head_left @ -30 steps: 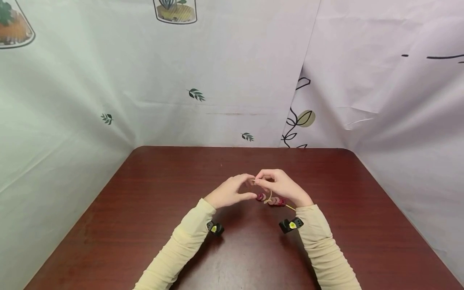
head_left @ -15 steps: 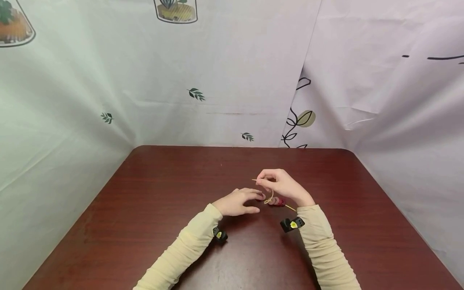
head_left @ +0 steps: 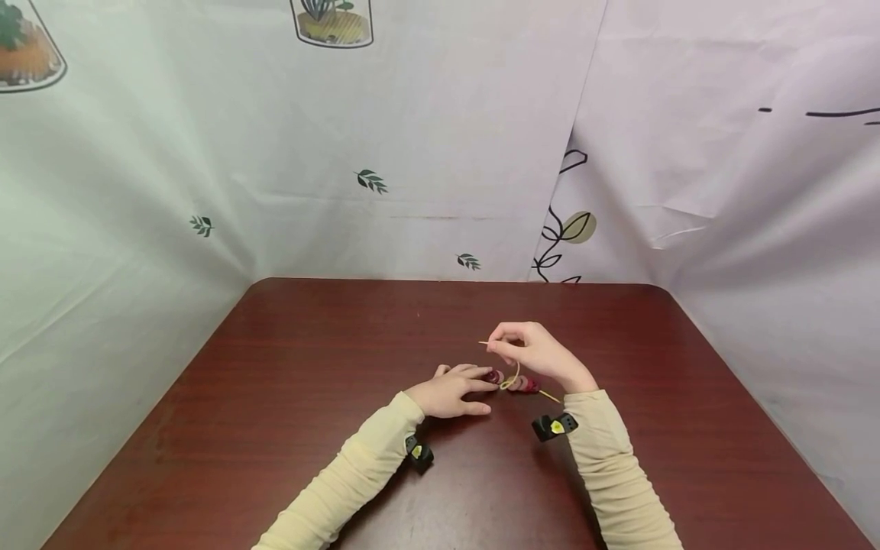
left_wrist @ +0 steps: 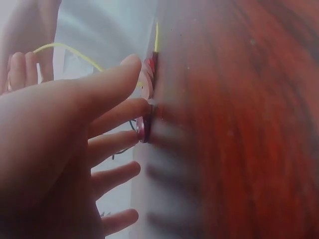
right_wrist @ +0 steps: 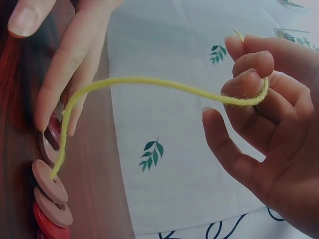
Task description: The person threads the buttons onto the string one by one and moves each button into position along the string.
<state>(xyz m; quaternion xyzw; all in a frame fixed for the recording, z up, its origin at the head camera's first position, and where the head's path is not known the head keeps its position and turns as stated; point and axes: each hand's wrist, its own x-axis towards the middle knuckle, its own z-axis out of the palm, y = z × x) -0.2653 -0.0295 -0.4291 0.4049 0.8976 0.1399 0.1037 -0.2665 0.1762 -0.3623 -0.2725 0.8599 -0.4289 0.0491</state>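
My right hand is raised over the table and pinches a yellow string near its end, with a short tip sticking out past the fingers. From there the string droops into a pink button, one of several pink and red buttons lying in an overlapping row; its other end lies on the table to the right. My left hand is spread low over the table, palm down. Its fingertips touch a dark red button and a pink one at the left end of the row, partly covering them.
The dark reddish-brown table has rounded far corners. Pale printed cloth hangs behind it and along both sides. Black wrist cameras sit on both sleeves.
My left hand has left the string tip beside the right hand and come down to the buttons at the left end, spreading its fingers. The right hand still holds the string, nearly unmoved.
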